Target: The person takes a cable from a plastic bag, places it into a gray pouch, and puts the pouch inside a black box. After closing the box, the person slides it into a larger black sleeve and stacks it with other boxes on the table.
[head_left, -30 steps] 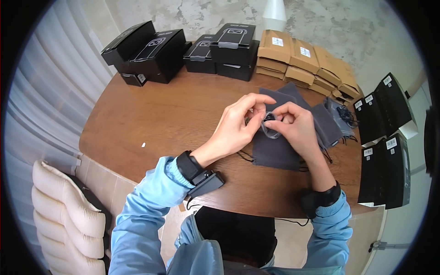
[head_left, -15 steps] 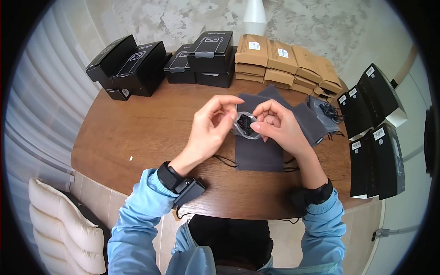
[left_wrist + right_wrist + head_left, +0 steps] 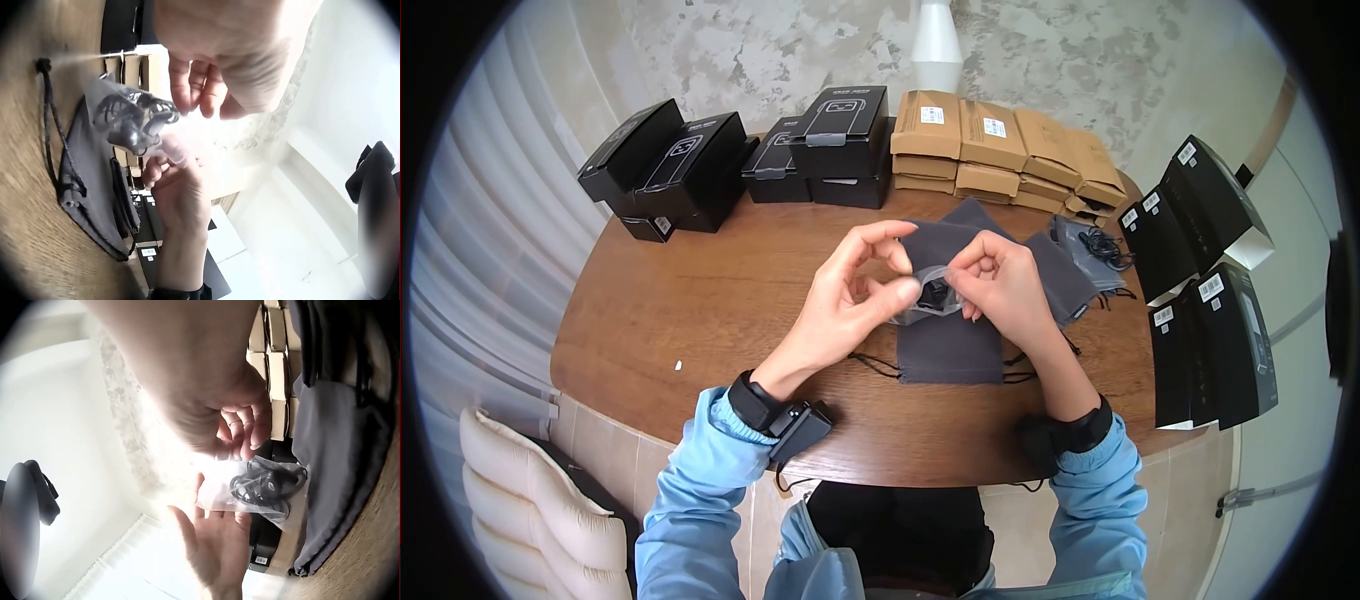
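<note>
A small clear plastic bag (image 3: 922, 308) hangs between my hands, with a coiled black cable (image 3: 265, 484) inside. My right hand (image 3: 1006, 292) pinches the bag's upper edge between thumb and fingers. On the bag's other side is my left hand (image 3: 840, 302), its thumb tip right at the plastic and its fingers spread in a loose curve. In the right wrist view the left thumb stands well apart from its fingers, some of which the bag hides. Under both hands a dark grey drawstring pouch (image 3: 950, 358) lies flat on the wooden table (image 3: 700, 310).
More grey pouches (image 3: 1062, 280) lie to the right, near another bagged black cable (image 3: 1104, 246). Black boxes (image 3: 700, 165) and brown cardboard boxes (image 3: 995, 150) are stacked along the back edge. Several black boxes (image 3: 1200, 260) stand at the right. A white scrap (image 3: 678, 365) lies at left.
The left thumb and index finger have spread wider apart, while the right hand keeps its pinch on the bag. The bag's opening has turned and the head view has shifted.
</note>
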{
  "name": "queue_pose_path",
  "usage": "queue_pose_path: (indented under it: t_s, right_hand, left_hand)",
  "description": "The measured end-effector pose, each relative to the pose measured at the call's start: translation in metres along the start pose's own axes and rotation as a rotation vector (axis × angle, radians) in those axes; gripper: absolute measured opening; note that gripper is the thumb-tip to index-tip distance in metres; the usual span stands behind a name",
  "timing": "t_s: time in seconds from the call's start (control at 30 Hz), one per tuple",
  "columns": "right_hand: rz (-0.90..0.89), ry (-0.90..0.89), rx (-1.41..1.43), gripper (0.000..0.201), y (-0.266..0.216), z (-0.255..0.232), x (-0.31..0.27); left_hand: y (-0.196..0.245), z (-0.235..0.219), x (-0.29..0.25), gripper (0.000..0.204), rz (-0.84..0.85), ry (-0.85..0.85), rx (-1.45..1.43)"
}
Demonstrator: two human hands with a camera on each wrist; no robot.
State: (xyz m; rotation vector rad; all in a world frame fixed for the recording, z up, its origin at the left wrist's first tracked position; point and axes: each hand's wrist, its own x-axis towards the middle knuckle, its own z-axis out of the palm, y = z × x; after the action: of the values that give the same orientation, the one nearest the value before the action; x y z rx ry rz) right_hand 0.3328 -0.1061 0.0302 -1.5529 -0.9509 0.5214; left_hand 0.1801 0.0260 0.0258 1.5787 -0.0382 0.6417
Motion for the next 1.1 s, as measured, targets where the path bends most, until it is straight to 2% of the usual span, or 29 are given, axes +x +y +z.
queue_pose_path:
  t_s: [0.03, 0.07, 0.17, 0.23, 0.27, 0.3, 0.37, 0.43, 0.5, 0.53, 0.6, 0.7, 0.73, 0.8, 1.0, 1.1]
  right_hand:
    - [-0.001, 0.004, 0.0, 0.009, -0.001, -0.001, 0.0]
    - [0.026, 0.008, 0.072, 0.009, -0.002, -0.002, 0.0]
    - [0.063, 0.004, 0.169, 0.01, -0.003, -0.002, -0.002]
    - [0.073, -0.004, 0.199, 0.01, -0.003, -0.002, -0.002]
    - [0.022, -0.006, 0.114, 0.012, -0.004, -0.002, -0.003]
    - [-0.026, -0.007, 0.029, 0.013, -0.004, -0.003, -0.004]
    - [-0.044, -0.053, 0.099, 0.015, -0.004, -0.007, -0.004]
    - [-0.065, -0.1, 0.166, 0.017, -0.007, -0.009, -0.003]
    - [-0.004, -0.18, 0.349, 0.018, -0.012, -0.008, -0.004]
    - [-0.005, -0.18, 0.348, 0.018, -0.014, -0.006, -0.004]
    - [-0.088, -0.212, 0.296, 0.016, -0.018, -0.001, -0.007]
    - [-0.126, -0.241, 0.209, 0.012, -0.007, -0.001, -0.006]
    - [-0.079, -0.26, 0.18, 0.012, -0.006, -0.003, -0.005]
    - [-0.076, -0.264, 0.198, 0.014, -0.009, -0.004, -0.006]
    - [-0.06, -0.277, 0.256, 0.017, -0.005, -0.001, -0.005]
    - [-0.094, -0.284, 0.19, 0.016, -0.009, 0.002, -0.007]
  left_hand:
    - [-0.002, -0.001, 0.0, 0.046, 0.002, -0.004, 0.0]
    - [-0.005, -0.003, 0.0, 0.056, 0.054, -0.046, 0.251]
    - [-0.004, 0.001, 0.0, 0.067, 0.118, -0.077, 0.627]
    - [-0.008, 0.001, 0.0, 0.05, 0.069, -0.093, 0.558]
    - [-0.01, 0.0, 0.0, 0.026, 0.054, -0.037, 0.506]
    - [-0.01, -0.002, 0.001, 0.026, 0.051, -0.04, 0.506]
    - [-0.01, -0.004, 0.002, 0.02, -0.08, -0.013, 0.247]
    - [-0.009, -0.003, 0.002, 0.019, -0.084, -0.025, 0.176]
    - [-0.012, -0.005, 0.002, 0.021, 0.022, -0.049, 0.135]
    - [-0.011, -0.006, 0.002, 0.021, 0.023, -0.048, 0.135]
    - [-0.006, -0.008, 0.001, 0.021, -0.115, 0.008, -0.025]
    - [-0.008, -0.01, 0.001, 0.02, -0.122, 0.03, -0.137]
    - [-0.01, -0.009, 0.002, 0.02, -0.124, 0.03, -0.138]
    - [-0.013, -0.008, 0.002, 0.02, -0.045, 0.069, -0.137]
    - [-0.014, -0.009, 0.0, 0.021, -0.097, 0.159, -0.152]
    - [-0.016, -0.008, 0.001, 0.019, -0.032, 0.105, -0.122]
